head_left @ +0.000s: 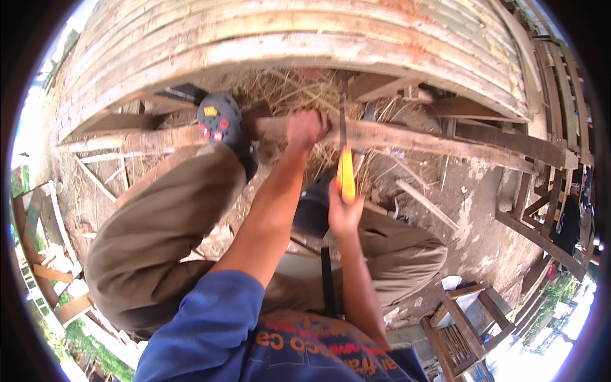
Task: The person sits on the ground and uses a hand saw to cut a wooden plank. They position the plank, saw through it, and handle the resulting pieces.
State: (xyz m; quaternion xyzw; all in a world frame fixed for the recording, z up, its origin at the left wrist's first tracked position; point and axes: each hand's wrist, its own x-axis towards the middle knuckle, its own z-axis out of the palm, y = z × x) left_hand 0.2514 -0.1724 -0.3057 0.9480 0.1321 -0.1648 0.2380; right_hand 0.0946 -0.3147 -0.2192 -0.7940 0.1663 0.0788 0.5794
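Note:
My right hand [345, 215] is closed round the yellow handle [346, 172] of a handsaw. Its narrow dark blade [342, 118] points away from me and crosses a long wooden beam [407, 137]. My left hand [308, 129] is wrapped over that beam, just left of the blade. A grey clog [221, 118] on my left foot rests on the beam further left. How deep the blade sits in the wood cannot be made out.
A large slatted wooden table [305, 32] spans the far side, above the beam. Wood strips [426, 204], straw and shavings litter the dirt floor. A small slatted wooden chair [464, 331] stands at the near right. Stacked wooden frames [541, 197] line the right side.

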